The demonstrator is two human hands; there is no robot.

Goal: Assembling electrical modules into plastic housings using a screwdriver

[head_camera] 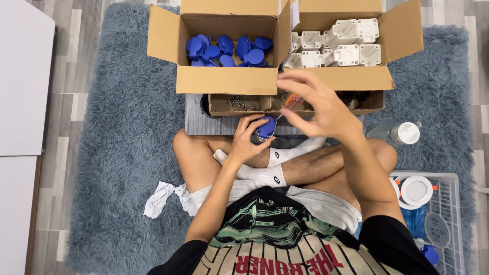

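Observation:
My left hand (248,138) grips a small blue plastic part (266,128) just above my crossed legs. My right hand (315,106) holds a screwdriver with an orange handle (291,101), its tip pointing down at the blue part. Behind them, a cardboard box (226,80) holds several blue parts (229,50). A second box (356,77) to its right holds several white plastic housings (338,43). A small low box (219,104) with loose screws (236,101) sits in front on a grey board (196,122).
I sit cross-legged on a shaggy blue-grey rug (122,142). A clear bottle with a white cap (402,133) lies at the right. A white wire basket (448,214) with assembled parts stands at lower right. A white cloth (159,198) lies by my left knee. White furniture (20,76) borders the left.

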